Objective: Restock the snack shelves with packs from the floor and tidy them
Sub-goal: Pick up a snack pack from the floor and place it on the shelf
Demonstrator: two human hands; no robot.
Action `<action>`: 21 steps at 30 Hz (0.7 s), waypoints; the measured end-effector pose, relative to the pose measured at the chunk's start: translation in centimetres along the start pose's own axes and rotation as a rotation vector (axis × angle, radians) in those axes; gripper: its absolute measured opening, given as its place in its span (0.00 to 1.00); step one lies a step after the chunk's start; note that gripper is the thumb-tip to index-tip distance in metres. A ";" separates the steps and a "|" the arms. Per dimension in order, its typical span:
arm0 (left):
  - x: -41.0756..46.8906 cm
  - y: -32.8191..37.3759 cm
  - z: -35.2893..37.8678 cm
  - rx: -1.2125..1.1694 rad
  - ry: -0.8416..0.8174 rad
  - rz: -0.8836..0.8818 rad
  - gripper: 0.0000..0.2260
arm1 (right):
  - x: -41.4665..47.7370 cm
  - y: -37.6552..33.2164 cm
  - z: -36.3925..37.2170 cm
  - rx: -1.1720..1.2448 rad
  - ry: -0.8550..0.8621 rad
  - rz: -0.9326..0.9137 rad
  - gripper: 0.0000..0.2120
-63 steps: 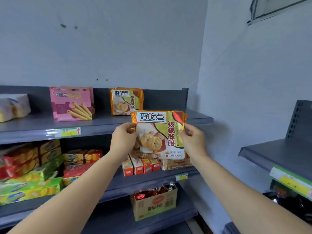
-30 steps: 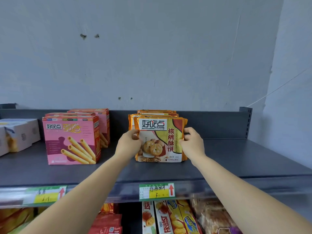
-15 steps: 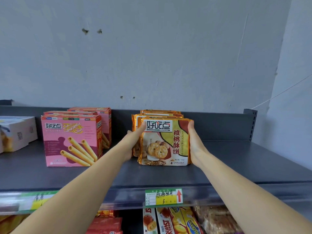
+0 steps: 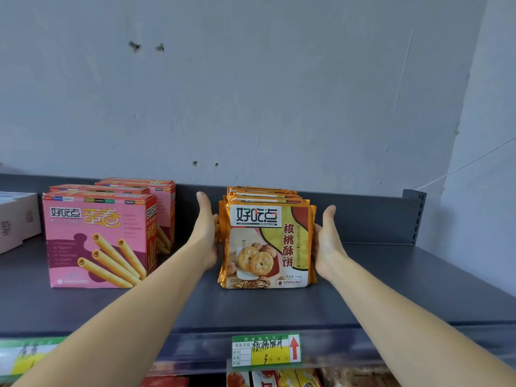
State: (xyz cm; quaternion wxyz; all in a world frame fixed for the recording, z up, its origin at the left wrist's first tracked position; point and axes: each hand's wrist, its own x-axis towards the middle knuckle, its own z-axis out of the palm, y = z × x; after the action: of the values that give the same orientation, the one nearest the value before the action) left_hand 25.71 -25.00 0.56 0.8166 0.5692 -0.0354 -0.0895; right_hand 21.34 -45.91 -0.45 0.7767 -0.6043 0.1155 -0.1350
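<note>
Right of the pink egg-roll box (image 4: 97,241), the walnut cookie pack (image 4: 268,244) fronts its row on the shelf (image 4: 391,289). Your left hand (image 4: 206,233) and right hand (image 4: 326,241) lie flat against its sides, fingers straight. Likely light, slippery film over brittle cookies: square it by the side edges.

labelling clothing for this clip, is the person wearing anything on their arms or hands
Nothing worn shows. The left hand and right hand are bare, with no gloves and no rings on the parts in view. Both forearms are uncovered down to the picture's lower edge: no sleeves, watch or bracelet.
</note>
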 end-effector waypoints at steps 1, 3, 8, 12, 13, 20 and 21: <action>0.2 0.0 0.0 -0.009 0.007 -0.011 0.42 | 0.4 -0.1 0.1 0.015 0.012 0.018 0.44; 0.5 0.0 0.3 -0.034 -0.011 -0.034 0.41 | 1.1 -0.4 0.5 0.032 0.031 0.052 0.44; 0.9 -0.4 1.3 -0.030 -0.032 -0.035 0.38 | 1.6 -0.4 1.4 -0.003 -0.035 0.074 0.42; 1.4 -0.4 0.9 -0.019 -0.018 -0.014 0.39 | 1.8 0.1 1.2 0.016 -0.040 0.062 0.42; 1.5 -0.4 0.7 -0.019 -0.019 -0.016 0.40 | 2.0 0.2 1.0 0.019 -0.026 0.058 0.42; 3.6 0.3 -0.4 -0.074 0.009 -0.020 0.41 | 4.1 -0.8 0.4 -0.050 0.015 0.039 0.38; 3.9 0.4 -0.4 -0.063 0.004 -0.026 0.41 | 4.4 -0.9 0.5 -0.037 -0.003 0.056 0.39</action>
State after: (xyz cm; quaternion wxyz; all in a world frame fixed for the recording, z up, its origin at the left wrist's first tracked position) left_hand 29.66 -25.27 0.58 0.8328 0.5439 -0.0232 -0.1001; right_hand 25.57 -47.20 0.51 0.7691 -0.6153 0.1335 -0.1101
